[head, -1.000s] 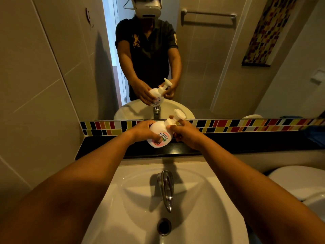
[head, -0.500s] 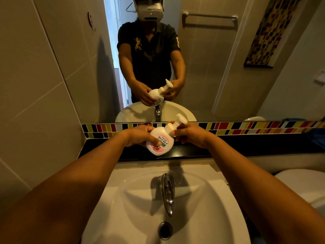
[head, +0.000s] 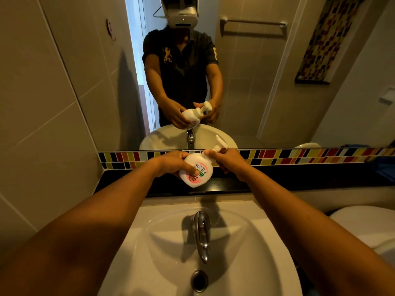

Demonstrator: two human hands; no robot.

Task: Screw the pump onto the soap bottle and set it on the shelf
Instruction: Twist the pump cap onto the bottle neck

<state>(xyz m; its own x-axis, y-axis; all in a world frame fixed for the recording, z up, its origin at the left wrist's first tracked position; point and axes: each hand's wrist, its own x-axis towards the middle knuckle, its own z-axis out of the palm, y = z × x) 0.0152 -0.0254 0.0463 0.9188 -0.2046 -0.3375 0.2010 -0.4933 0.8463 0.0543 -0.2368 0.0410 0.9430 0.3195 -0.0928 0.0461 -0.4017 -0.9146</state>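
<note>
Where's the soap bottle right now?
In the head view the soap bottle is at centre, tilted, gripped by the left hand, above the black shelf behind the sink faucet.

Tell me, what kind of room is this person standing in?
Almost certainly a small bathroom: a white basin with a chrome tap sits below a wall mirror, and a towel rail shows in the reflection.
</note>
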